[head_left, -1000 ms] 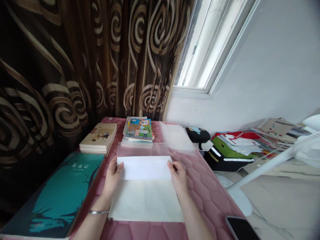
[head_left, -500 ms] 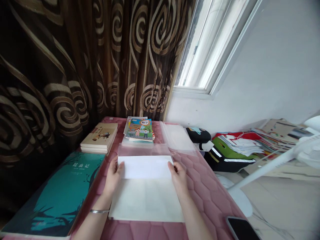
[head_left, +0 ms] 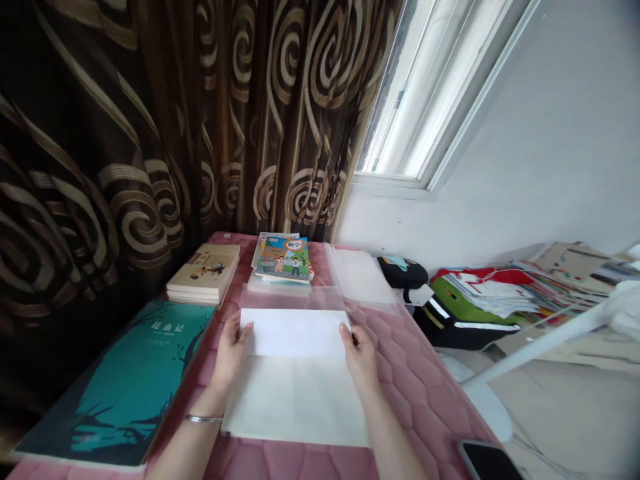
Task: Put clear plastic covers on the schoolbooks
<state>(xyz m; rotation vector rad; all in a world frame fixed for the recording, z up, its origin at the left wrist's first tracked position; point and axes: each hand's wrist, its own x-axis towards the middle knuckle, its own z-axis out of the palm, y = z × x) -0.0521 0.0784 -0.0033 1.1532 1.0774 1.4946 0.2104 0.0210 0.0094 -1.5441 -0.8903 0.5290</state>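
With thumbs on top and fingers curled at the side edges, left hand (head_left: pixel 231 350) and right hand (head_left: pixel 361 357) each have a closed, light grip on the white sheet (head_left: pixel 297 332)! It's lying centrally above the pink quilted cover (head_left: pixel 410 373), clear film (head_left: pixel 295 297) showing past its far edge, a pale panel (head_left: pixel 300 400) nearer the wrists; how those layers join, I can't tell. Level hands and matched, gentle pressure look best here: uneven pull could skew or buckle it. Out wide, teal book (head_left: pixel 135 373) left, colourful books (head_left: pixel 285 260) beyond, phone (head_left: pixel 487 460) near right!
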